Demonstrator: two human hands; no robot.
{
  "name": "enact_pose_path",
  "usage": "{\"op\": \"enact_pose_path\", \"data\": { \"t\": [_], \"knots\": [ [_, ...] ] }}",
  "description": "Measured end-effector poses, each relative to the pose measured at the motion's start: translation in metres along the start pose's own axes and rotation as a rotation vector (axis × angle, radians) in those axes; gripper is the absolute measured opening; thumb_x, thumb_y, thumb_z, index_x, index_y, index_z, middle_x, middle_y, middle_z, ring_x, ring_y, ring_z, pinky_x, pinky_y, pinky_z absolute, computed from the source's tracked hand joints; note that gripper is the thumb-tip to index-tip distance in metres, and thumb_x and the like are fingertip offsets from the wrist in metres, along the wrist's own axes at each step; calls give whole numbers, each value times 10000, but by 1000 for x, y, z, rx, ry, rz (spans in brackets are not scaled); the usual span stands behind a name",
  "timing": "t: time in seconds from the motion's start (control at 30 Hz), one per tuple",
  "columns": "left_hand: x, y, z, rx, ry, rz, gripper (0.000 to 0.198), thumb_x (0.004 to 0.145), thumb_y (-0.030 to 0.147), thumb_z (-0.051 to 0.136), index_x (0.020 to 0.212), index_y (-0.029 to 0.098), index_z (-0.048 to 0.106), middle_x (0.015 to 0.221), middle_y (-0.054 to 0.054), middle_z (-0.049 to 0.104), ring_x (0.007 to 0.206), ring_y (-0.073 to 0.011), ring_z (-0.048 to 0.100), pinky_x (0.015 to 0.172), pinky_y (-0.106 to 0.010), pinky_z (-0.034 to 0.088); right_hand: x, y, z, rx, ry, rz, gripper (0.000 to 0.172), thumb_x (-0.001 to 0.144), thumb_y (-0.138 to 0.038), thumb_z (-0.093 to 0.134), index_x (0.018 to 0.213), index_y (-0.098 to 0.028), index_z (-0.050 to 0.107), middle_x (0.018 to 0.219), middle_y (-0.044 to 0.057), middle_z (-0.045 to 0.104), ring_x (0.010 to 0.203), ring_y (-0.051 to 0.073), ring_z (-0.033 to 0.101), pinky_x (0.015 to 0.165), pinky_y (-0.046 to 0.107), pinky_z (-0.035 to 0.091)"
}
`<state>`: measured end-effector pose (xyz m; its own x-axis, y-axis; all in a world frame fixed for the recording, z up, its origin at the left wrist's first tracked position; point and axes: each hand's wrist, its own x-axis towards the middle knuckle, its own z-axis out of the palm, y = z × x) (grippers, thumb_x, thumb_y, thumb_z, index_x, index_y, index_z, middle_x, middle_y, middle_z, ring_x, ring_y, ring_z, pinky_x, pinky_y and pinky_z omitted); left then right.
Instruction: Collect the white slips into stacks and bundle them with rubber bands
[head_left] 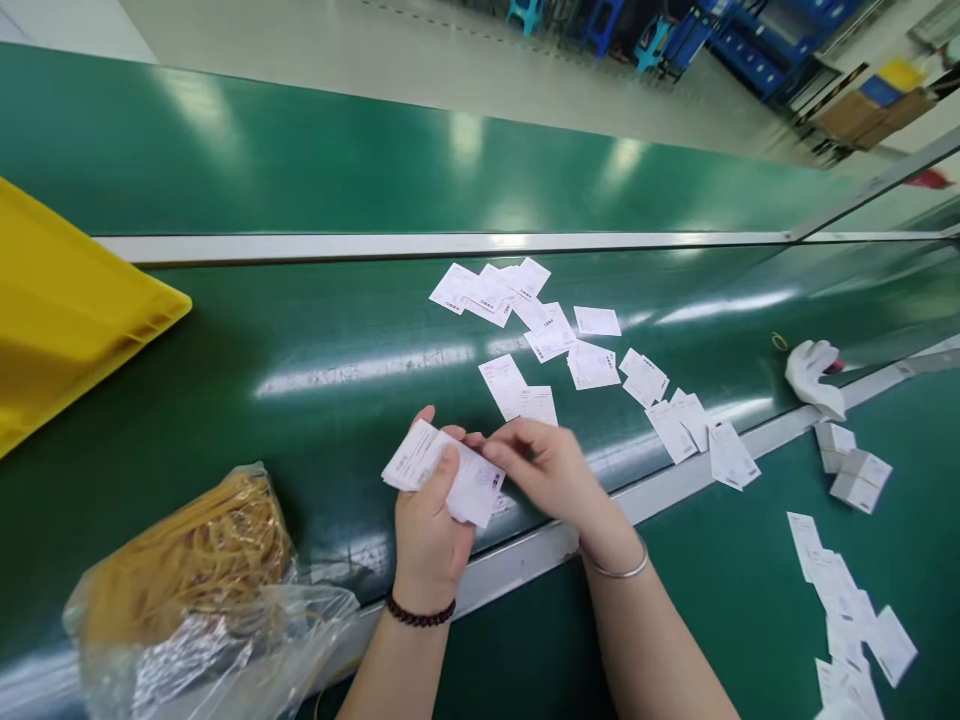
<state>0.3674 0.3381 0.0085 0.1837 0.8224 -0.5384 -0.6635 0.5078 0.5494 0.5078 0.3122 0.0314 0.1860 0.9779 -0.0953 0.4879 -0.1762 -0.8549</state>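
Note:
My left hand (435, 520) is closed around a small stack of white printed cards (450, 470), its thumb pressing on top. At the right edge of that stack, my right hand (540, 465) has thumb and fingers pinched together; whether a card is between them I cannot make out. Just beyond the hands, loose white cards (502, 385) lie on the green surface. More cards (551, 332) spread in overlapping groups behind them and off to the right, some reaching over the metal rail.
A clear bag of rubber bands (195, 560) lies at left, below a yellow bin (75, 310). On the right are a white glove (814, 375), banded card bundles (861, 480) and a strewn pile of cards (844, 600). A metal rail (645, 500) crosses the front.

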Motion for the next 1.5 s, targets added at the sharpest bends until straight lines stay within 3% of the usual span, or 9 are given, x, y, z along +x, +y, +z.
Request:
{"op": "enact_pose_path", "data": {
  "t": [0.13, 0.27, 0.43, 0.53, 0.67, 0.9, 1.1, 1.3, 1.5],
  "knots": [
    [-5, 6, -6, -7, 82, -127, 371, 816, 268, 660, 1178, 315, 595, 1029, -30, 668, 951, -226, 677, 911, -482, 537, 14, 36, -37, -457, 85, -196, 584, 780, -583, 653, 1255, -261, 541, 1275, 99, 577, 1255, 317, 465, 1003, 520, 418],
    [-8, 7, -7, 54, -18, -226, 429, 844, 303, 624, 1267, 313, 553, 993, -34, 678, 793, -179, 678, 803, -408, 572, 24, 63, -52, -633, 26, -179, 848, 637, -634, 749, 1339, -254, 463, 1243, 129, 530, 1231, 371, 433, 1001, 583, 370],
    [-10, 9, -8, 142, -81, -271, 552, 760, 324, 726, 1280, 262, 553, 910, -28, 690, 690, -151, 649, 681, -323, 555, 13, 38, -53, -408, 134, -55, 350, 773, -542, 671, 881, -213, 623, 868, 58, 568, 842, 230, 567, 736, 396, 497],
    [-11, 8, -9, 195, -109, -327, 594, 661, 328, 817, 1208, 250, 597, 922, -36, 701, 765, -190, 667, 702, -341, 554, 0, 3, -45, -54, -49, -33, 237, 905, -442, 551, 838, -222, 606, 722, 1, 572, 615, 137, 551, 528, 263, 455],
    [-14, 4, -8, 227, -306, -453, 553, 532, 242, 885, 1036, 184, 665, 943, -84, 719, 923, -305, 676, 779, -407, 545, -3, -25, -17, 38, -238, -193, 233, 917, -421, 555, 836, -229, 656, 756, 3, 636, 671, 132, 601, 602, 260, 495],
    [-13, 7, -7, 135, -12, -251, 457, 676, 246, 757, 1108, 220, 611, 984, -66, 713, 955, -289, 693, 899, -484, 519, 22, 16, 15, -534, 386, -46, 501, 918, -523, 480, 1260, -161, 533, 1221, 186, 593, 1146, 352, 515, 912, 556, 453],
    [-9, 12, -7, 100, 142, -221, 385, 746, 210, 692, 1122, 231, 609, 950, -40, 704, 888, -243, 707, 885, -467, 532, 29, 22, -10, -705, 116, -36, 523, 877, -430, 574, 1336, -199, 479, 1133, 141, 643, 1017, 365, 576, 796, 551, 500],
    [-10, 20, -6, 71, 138, -282, 328, 813, 168, 649, 1135, 223, 619, 995, -48, 710, 921, -215, 701, 928, -424, 523, 86, 12, -46, -839, -301, -242, 878, 571, -415, 843, 1340, -258, 448, 1276, 109, 524, 1209, 385, 434, 956, 570, 405],
    [-10, 22, -4, 25, 137, -289, 314, 820, 160, 666, 1126, 204, 618, 934, -44, 717, 940, -209, 701, 926, -391, 529, 98, 5, -49, -756, -349, -150, 572, 513, -316, 856, 966, -201, 525, 1050, 84, 528, 995, 287, 517, 803, 404, 470]
  ]
}}
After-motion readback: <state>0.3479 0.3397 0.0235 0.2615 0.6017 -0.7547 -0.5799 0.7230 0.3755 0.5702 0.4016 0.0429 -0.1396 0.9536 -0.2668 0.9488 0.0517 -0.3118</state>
